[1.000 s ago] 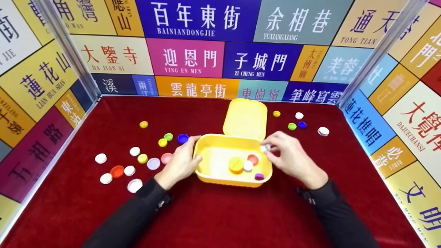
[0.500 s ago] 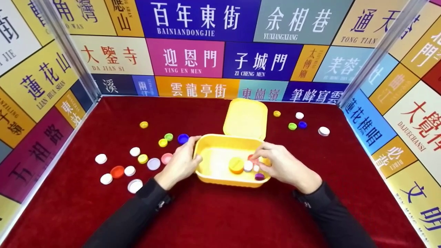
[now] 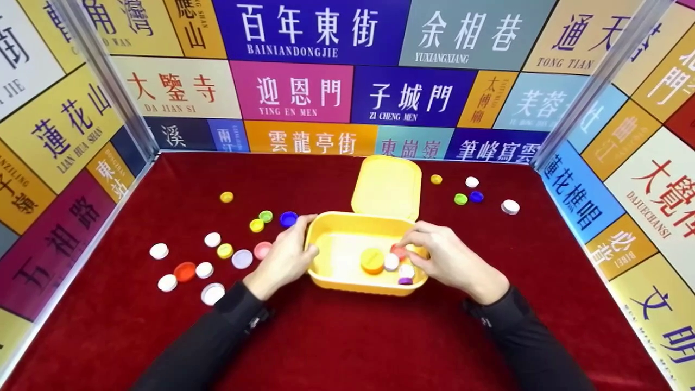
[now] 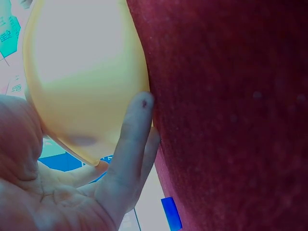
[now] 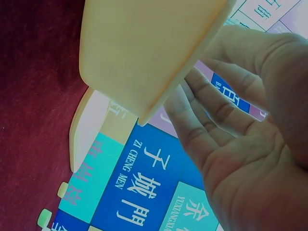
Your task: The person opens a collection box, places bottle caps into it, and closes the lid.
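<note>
A yellow plastic box [image 3: 331,279] sits on the dark red cloth. My left hand [image 3: 284,258] grips its left end, thumb at the rim and fingers along the outer wall, as the left wrist view [image 4: 137,144] also shows. Over the right rim reaches my right hand [image 3: 448,258], fingertips inside the box beside a red bottle cap [image 3: 398,250], which they partly cover. Nothing is visibly held there. Also inside lie an orange cap [image 3: 372,260], a white cap [image 3: 391,262], and a smaller white cap [image 3: 406,271] against a purple cap [image 3: 405,281].
The yellow lid [image 3: 387,187] lies behind the box. Several loose caps are scattered at left, among them a red cap [image 3: 185,271] and a blue cap [image 3: 288,219]. More lie at back right, including a green cap [image 3: 460,199]. Printed panels [image 3: 304,89] wall the table.
My right hand moved from the box's right rim inward and let go of a small white cap. That cap slid down to the purple cap, which shifted slightly left. My left hand stayed put.
</note>
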